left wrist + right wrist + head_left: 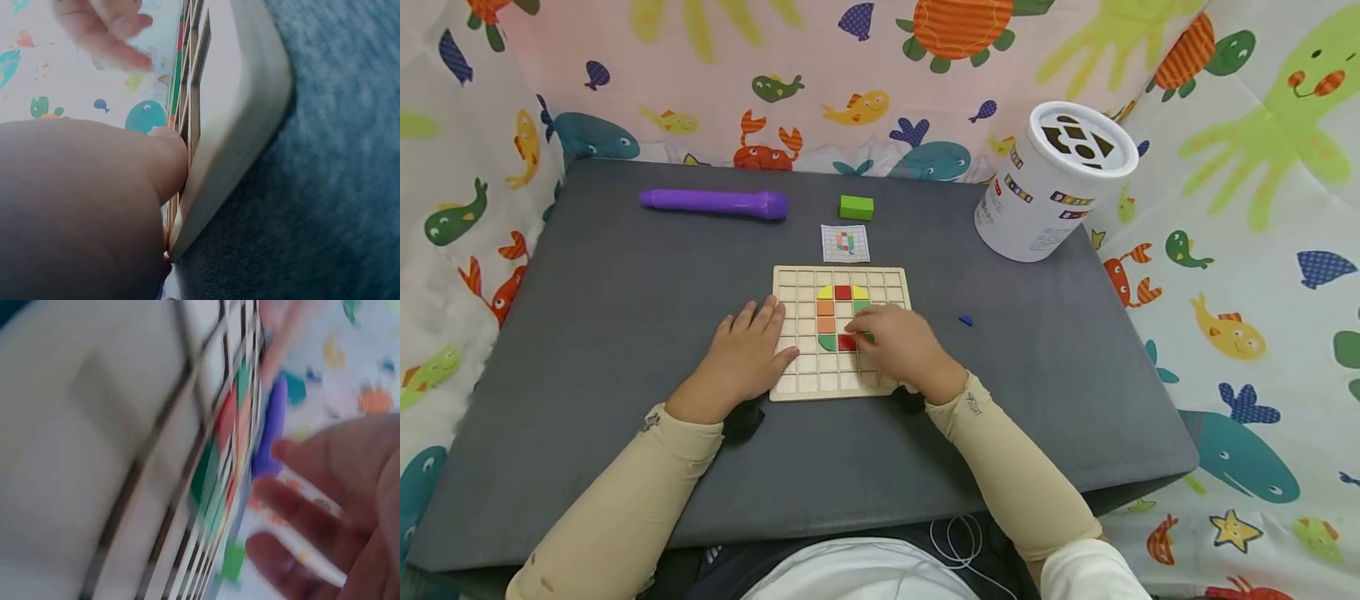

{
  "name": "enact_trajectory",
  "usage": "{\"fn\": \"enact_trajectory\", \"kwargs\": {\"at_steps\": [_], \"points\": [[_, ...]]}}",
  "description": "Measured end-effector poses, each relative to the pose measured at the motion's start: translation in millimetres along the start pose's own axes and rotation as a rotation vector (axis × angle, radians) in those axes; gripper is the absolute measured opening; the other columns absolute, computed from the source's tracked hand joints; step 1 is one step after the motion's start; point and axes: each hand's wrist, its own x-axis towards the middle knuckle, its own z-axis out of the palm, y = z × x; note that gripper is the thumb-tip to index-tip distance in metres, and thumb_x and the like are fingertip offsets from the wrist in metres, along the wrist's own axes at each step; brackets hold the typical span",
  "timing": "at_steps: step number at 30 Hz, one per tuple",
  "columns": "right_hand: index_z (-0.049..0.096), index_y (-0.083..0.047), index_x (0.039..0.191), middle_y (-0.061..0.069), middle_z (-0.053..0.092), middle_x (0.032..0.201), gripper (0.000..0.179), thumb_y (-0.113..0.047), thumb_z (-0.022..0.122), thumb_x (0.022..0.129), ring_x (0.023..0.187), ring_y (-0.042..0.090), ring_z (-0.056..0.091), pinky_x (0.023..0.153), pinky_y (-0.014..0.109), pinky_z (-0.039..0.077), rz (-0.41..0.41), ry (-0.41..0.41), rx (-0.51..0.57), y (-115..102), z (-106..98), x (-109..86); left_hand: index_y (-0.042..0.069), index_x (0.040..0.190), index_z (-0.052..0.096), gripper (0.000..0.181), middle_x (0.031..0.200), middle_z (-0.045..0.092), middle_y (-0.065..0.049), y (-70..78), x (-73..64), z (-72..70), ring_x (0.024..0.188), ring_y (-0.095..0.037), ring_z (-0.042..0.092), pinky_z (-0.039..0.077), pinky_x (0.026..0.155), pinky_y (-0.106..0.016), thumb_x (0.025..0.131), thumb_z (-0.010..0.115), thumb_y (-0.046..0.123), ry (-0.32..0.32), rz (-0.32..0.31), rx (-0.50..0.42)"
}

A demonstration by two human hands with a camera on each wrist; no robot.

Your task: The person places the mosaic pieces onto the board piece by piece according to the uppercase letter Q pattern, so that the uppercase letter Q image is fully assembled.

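A wooden grid board lies on the table with a ring of coloured tiles set in its squares: yellow corners, a red tile at the top, orange tiles down the left side, green and red at the bottom. My left hand rests along the board's left edge, fingers straight and thumb on the grid. Over the ring's right side hovers my right hand, covering some tiles. In the right wrist view the fingers are loosely bent and apart, with nothing between them.
Beyond the board lie a small pattern card, a green block and a purple stick. To the right is a small blue piece. A white bucket with shaped holes in its lid stands at the back right.
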Motion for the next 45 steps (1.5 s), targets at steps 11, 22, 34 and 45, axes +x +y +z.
{"fn": "enact_trajectory", "kwargs": {"at_steps": [11,22,34,45], "points": [[0.074,-0.006,0.137,0.013,0.069,0.137,0.033,-0.007,0.067,0.105,0.114,0.04,0.069,0.084,0.057,0.06,0.483,0.07,-0.124,65.4,6.8,-49.8,-0.003,0.169,0.013,0.08,0.176,0.008,-0.025,-35.6,-25.0,-2.8,0.159,-0.051,0.008,0.01,0.123,-0.071,0.114,0.045,0.045,-0.009,-0.005,-0.006],[0.084,-0.006,0.106,0.007,0.079,0.103,0.014,-0.002,0.077,0.095,0.091,0.023,0.074,0.082,0.042,0.06,0.213,0.091,0.159,-8.6,-7.4,-22.0,-0.003,0.169,0.009,0.081,0.176,0.004,-0.025,-73.3,-63.8,-7.6,0.159,-0.053,0.005,0.01,0.122,-0.072,0.115,0.042,0.047,-0.005,-0.063,-0.007],[0.079,-0.012,0.093,0.001,0.075,0.087,0.012,0.0,0.079,0.094,0.078,0.014,0.065,0.076,0.03,0.057,-0.148,-0.001,0.039,-86.6,23.3,19.5,-0.001,0.17,0.012,0.08,0.176,0.008,-0.023,-61.2,-82.2,-0.7,0.16,-0.05,0.008,0.011,0.123,-0.071,0.115,0.044,0.047,0.071,-0.147,-0.016],[0.078,-0.009,0.089,0.002,0.075,0.085,0.018,0.008,0.073,0.093,0.074,0.017,0.066,0.073,0.034,0.058,-0.061,0.112,0.134,-51.3,20.8,-11.2,0.001,0.17,0.016,0.082,0.177,0.012,-0.017,-14.9,-37.6,-7.3,0.161,-0.043,0.011,0.014,0.125,-0.066,0.113,0.049,0.05,0.063,-0.089,0.036]]}}
